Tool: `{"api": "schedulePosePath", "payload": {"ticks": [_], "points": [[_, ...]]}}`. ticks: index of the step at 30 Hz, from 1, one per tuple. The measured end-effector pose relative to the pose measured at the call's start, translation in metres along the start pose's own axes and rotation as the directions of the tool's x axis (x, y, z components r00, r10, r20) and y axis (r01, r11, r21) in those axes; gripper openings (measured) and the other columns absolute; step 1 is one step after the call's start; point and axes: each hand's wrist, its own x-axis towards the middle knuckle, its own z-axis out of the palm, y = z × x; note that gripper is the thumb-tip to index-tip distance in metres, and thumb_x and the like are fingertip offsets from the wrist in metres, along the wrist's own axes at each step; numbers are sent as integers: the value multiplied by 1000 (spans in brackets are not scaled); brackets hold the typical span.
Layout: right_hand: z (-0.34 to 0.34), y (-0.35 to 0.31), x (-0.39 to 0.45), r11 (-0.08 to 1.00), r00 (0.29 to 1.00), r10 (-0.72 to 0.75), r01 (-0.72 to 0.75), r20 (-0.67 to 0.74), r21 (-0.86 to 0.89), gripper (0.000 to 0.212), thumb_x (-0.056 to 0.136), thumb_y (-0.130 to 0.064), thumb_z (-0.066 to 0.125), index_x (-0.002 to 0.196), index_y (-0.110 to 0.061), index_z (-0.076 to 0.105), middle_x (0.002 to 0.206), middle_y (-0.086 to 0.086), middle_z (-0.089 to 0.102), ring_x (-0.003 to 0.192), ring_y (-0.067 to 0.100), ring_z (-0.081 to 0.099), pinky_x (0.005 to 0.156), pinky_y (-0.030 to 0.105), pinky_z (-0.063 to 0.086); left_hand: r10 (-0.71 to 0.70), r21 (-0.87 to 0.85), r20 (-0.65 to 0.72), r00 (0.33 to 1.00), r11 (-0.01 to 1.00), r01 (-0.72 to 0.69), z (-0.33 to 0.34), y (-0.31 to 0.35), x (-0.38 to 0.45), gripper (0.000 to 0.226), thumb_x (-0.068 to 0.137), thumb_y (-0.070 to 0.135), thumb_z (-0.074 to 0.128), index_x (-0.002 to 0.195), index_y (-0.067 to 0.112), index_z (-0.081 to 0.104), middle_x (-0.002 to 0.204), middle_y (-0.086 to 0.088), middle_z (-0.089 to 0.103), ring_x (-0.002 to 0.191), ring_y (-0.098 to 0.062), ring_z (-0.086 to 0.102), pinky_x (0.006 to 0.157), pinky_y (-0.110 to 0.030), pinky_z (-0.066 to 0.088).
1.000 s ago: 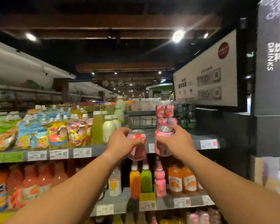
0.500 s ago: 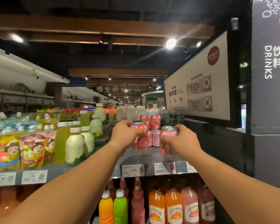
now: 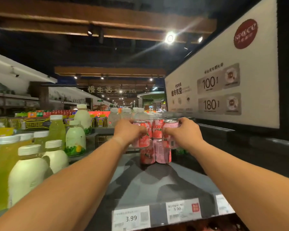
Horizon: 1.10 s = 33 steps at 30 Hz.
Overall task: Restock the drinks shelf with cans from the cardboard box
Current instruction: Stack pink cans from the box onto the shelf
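Both arms reach far over the grey top shelf (image 3: 157, 184). My left hand (image 3: 128, 132) is closed around a pink can (image 3: 143, 139). In my right hand (image 3: 183, 132) is a second pink can (image 3: 169, 130). I hold both cans at the height of the upper layer of a small stack of pink cans (image 3: 156, 152) that stands at the back of the shelf. One stacked can (image 3: 157, 130) shows between my two. Whether my cans rest on the lower ones is hidden by my hands. The cardboard box is out of view.
Green and white bottles (image 3: 32, 165) crowd the shelf on the left. A dark wall with a white poster (image 3: 223, 87) bounds the right side. Price tags (image 3: 131, 217) line the shelf's front edge. Clear bottles (image 3: 123, 114) stand behind the can stack.
The view has come closer and higher over the shelf. Both hands carried their cans further back, up to the can stack.
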Motion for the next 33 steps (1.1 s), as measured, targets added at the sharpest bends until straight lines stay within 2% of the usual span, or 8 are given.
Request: {"api": "schedulePosePath", "payload": {"ticks": [3,7,15,18,23,27,30,33], "points": [[16,3,22,999,1000,-11,11,4,30,42,72,-46,78,99,-19,60,89,-2,67,75,14,65,71,37,58,-18,16,-4,1000,1000,18,8,-6,19,22,66,6,83,77,14,67,83,-5,72,78,-20,72,79,-46,63],[31,7,44,998,999,-40,39,28,42,36,74,-41,79,95,-20,59,81,-5,66,69,12,66,68,36,59,-50,6,-19,999,999,50,21,-16,47,43,54,17,84,94,8,72,89,-7,76,80,-24,75,75,-48,63],[42,17,70,998,997,-58,57,45,13,36,77,-39,77,92,-19,52,75,-9,57,62,6,58,50,23,46,-45,-55,-56,997,998,42,39,-24,64,27,71,7,84,84,14,62,87,-3,68,80,-19,69,83,-43,61],[49,22,76,997,996,-69,68,54,22,31,77,-40,78,91,-22,55,74,-10,59,58,4,60,46,21,46,-19,-48,-56,998,999,17,45,-30,72,42,68,14,87,102,7,63,93,0,67,85,-17,68,85,-40,61],[60,25,81,997,995,-83,82,59,7,41,71,-52,77,93,-22,61,83,-6,65,70,13,65,64,35,58,12,-17,-63,998,1000,-13,50,-34,74,50,69,23,90,105,17,57,96,6,63,96,-20,66,92,-40,58],[59,27,78,997,995,-74,72,74,23,48,73,-55,76,101,-21,57,95,-3,65,79,15,64,73,39,58,-6,-38,-67,998,999,4,50,-46,77,80,53,38,90,123,8,64,109,-1,72,97,-20,71,90,-43,60],[56,27,75,997,993,-80,79,83,19,65,78,-52,75,125,-12,56,111,4,61,86,14,52,73,32,48,-9,-30,-45,999,1000,8,48,-46,75,73,58,33,92,120,10,64,108,0,72,97,-19,71,92,-43,59],[56,28,73,995,993,-90,86,76,54,62,79,-49,75,125,-11,56,108,1,60,85,14,49,72,31,45,-6,-45,-18,1000,999,5,46,-46,75,57,70,24,92,118,11,65,107,2,72,92,-15,70,89,-38,59]]}}
